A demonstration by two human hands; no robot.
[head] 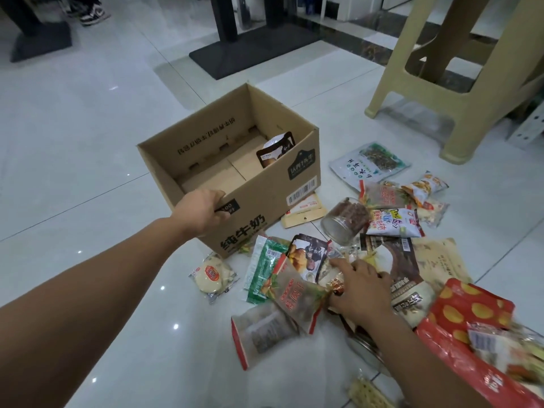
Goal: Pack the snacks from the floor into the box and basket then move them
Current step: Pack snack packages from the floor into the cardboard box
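glossy white tile floor (88, 119), beige plastic stool (459, 92)

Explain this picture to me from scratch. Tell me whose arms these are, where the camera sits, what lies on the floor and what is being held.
No machine here: the grips are a person's two bare hands, filmed by one wide-angle camera worn on the head, looking forward and down. The left grip holds the near rim of an open cardboard box standing on the tiled floor. One dark packet already leans inside it. The right grip lies on a pile of snack packets scattered beside the box, fingers spread; whether it has pinched one is unclear. A glass jar lies on its side among them. A beige plastic stool stands behind. No basket shows.
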